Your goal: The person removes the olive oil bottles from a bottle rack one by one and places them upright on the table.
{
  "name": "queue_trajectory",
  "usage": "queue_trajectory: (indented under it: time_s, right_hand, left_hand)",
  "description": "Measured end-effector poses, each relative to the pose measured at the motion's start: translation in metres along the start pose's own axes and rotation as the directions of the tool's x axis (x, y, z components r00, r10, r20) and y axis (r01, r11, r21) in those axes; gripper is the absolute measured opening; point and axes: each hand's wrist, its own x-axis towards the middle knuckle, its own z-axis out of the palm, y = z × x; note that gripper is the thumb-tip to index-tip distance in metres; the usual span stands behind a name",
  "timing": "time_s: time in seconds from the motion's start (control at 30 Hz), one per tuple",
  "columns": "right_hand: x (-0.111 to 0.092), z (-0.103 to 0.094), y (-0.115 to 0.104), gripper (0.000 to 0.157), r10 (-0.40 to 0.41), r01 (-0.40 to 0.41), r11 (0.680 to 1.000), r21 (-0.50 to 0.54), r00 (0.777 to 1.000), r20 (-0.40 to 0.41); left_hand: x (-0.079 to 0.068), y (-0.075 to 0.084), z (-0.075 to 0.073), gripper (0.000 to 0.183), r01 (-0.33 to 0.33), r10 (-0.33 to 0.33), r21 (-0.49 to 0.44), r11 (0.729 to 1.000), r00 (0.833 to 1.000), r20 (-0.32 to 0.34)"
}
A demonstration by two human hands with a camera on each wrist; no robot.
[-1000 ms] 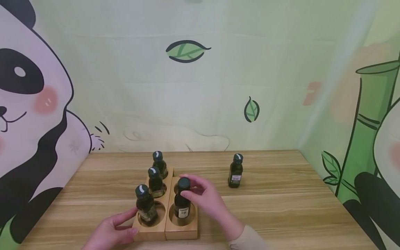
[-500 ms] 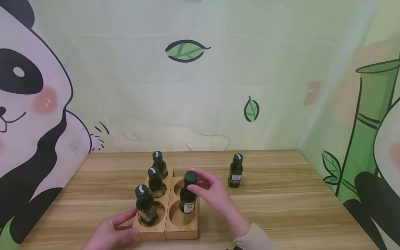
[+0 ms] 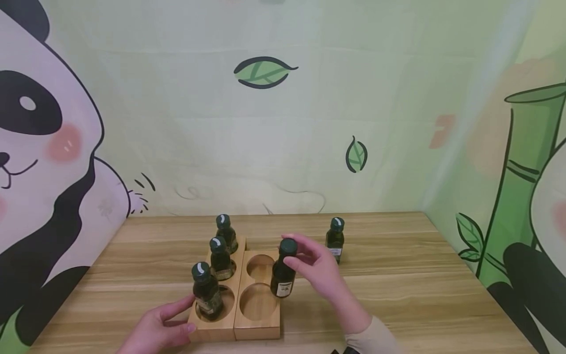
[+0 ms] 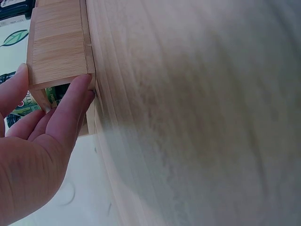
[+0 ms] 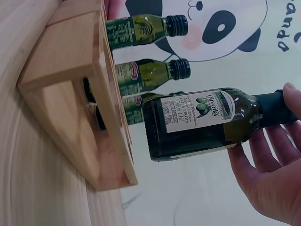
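Observation:
With fingertips and thumb, my right hand (image 3: 325,273) pinches a dark green olive oil bottle (image 3: 283,280) by its capped neck. The bottle hangs upright over the right edge of a wooden bottle rack (image 3: 258,332); in the right wrist view its white label (image 5: 197,112) reads "olivoilà". My left hand (image 3: 155,328) grips the rack's front left side; thumb and fingers bracket its wooden end (image 4: 59,52) in the left wrist view. Three similar bottles stand in the rack's left row: front (image 3: 207,295), middle (image 3: 220,260) and back (image 3: 226,236). Two round holes (image 3: 258,302) show in the right section.
Another olive oil bottle (image 3: 335,238) stands on the wood-grain table (image 3: 420,285), back right, partly behind my right hand. Behind the table hangs a cloth backdrop (image 3: 305,118) printed with pandas, leaves and bamboo.
My right hand has lifted the bottle up out of the front right hole and moved it rightward to the rack's edge. The left hand has stayed on the rack.

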Motion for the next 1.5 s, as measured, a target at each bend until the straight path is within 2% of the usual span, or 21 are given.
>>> queue_trajectory:
  time_s: [0.53,1.13,1.5]
  right_hand:
    - [-0.007,-0.028,0.018,0.042,0.0,-0.002,1.0,-0.029,0.999,-0.049]
    - [-0.017,-0.058,0.028,0.041,0.077,-0.088,0.992,-0.09,0.99,-0.117]
    - [-0.021,-0.069,0.026,0.043,0.173,-0.194,0.976,-0.1,0.967,-0.188]
  left_hand:
    - [-0.002,0.001,0.0,0.08,0.019,-0.019,0.019,1.0,1.0,-0.017]
    - [-0.002,0.0,0.0,0.08,0.02,-0.02,0.0,1.0,1.0,-0.018]
    - [-0.002,0.0,0.0,0.08,0.017,-0.017,0.01,1.0,1.0,-0.018]
